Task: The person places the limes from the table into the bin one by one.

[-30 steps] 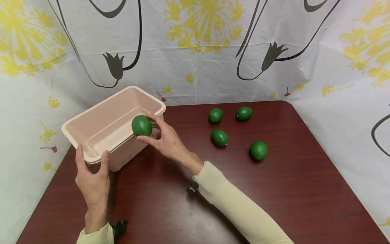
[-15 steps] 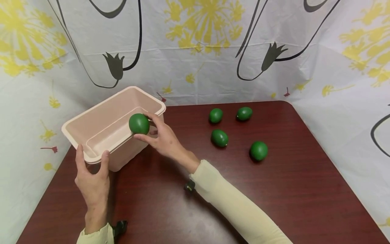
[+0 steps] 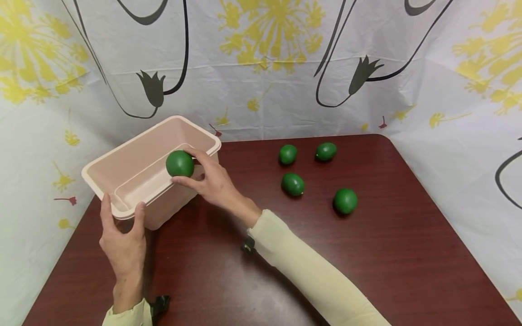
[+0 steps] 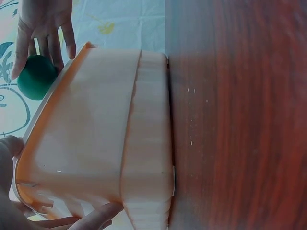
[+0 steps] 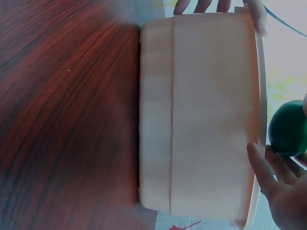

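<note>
My right hand (image 3: 216,183) pinches a glossy green lime (image 3: 180,163) between thumb and fingers. In the head view the lime overlaps the near long rim of a pale pink plastic tub (image 3: 173,201). Seen from the left wrist, the lime (image 4: 37,79) is up at the tub's rim, outside its opening's far edge in that view. My left hand (image 3: 124,244) grips the tub's near left corner, thumb on one side and fingers on the other. The right wrist view shows the tub's side wall (image 5: 216,115) upright on the table, with the held lime (image 5: 287,128) beside the rim.
Several more limes lie on the dark red wooden table (image 3: 387,253): one lime (image 3: 288,154) and another (image 3: 326,151) at the back, one (image 3: 293,184) nearer, one (image 3: 345,201) to the right. A patterned white cloth (image 3: 265,104) hangs behind the table.
My right hand has moved slightly left and up with the lime, bringing it farther over the tub. The left hand and the tub have stayed in place.
</note>
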{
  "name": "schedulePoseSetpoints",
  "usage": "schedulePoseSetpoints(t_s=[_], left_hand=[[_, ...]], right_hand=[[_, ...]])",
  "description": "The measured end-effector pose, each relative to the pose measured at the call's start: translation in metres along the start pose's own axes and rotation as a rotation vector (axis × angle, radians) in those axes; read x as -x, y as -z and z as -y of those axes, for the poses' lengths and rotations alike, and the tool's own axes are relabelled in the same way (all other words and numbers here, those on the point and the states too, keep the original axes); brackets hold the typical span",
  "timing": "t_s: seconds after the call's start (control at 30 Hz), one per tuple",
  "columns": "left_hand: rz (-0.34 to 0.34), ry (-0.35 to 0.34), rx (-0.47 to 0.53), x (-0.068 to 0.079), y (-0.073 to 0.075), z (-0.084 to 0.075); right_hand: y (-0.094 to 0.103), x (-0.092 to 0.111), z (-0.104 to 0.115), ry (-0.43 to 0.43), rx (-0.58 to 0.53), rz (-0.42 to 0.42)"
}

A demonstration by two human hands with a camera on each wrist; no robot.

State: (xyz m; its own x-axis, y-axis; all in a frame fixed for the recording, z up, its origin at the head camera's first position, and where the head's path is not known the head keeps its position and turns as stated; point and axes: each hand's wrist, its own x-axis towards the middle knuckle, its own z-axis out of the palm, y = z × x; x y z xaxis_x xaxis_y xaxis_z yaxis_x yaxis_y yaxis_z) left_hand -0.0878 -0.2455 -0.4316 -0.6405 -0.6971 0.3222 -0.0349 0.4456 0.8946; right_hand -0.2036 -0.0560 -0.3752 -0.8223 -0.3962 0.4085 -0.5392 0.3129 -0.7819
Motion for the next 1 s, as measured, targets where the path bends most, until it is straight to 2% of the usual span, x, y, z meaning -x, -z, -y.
schedulePoseSetpoints(t_s=[0.17, 0.4, 0.53, 0.77, 1.0], left_hand=[[-0.009, 0.003, -0.006, 0.000, 0.000, -0.001], [-0.012, -0.005, -0.006, 0.000, 0.000, -0.002], [-0.019, -0.005, -0.003, 0.000, -0.001, -0.002], [-0.013, 0.000, -0.010, 0.000, 0.000, 0.000], [-0.004, -0.003, 0.000, 0.000, -0.001, 0.001]], right_hand=[[-0.001, -0.003, 0.003, -0.005, 0.062, -0.012], [-0.004, -0.008, 0.003, 0.026, 0.086, -0.020], [-0.007, -0.009, 0.002, 0.014, 0.109, -0.013], [-0.009, -0.009, -0.003, -0.001, -0.006, -0.020], [-0.005, -0.006, -0.009, 0.027, -0.076, -0.006]])
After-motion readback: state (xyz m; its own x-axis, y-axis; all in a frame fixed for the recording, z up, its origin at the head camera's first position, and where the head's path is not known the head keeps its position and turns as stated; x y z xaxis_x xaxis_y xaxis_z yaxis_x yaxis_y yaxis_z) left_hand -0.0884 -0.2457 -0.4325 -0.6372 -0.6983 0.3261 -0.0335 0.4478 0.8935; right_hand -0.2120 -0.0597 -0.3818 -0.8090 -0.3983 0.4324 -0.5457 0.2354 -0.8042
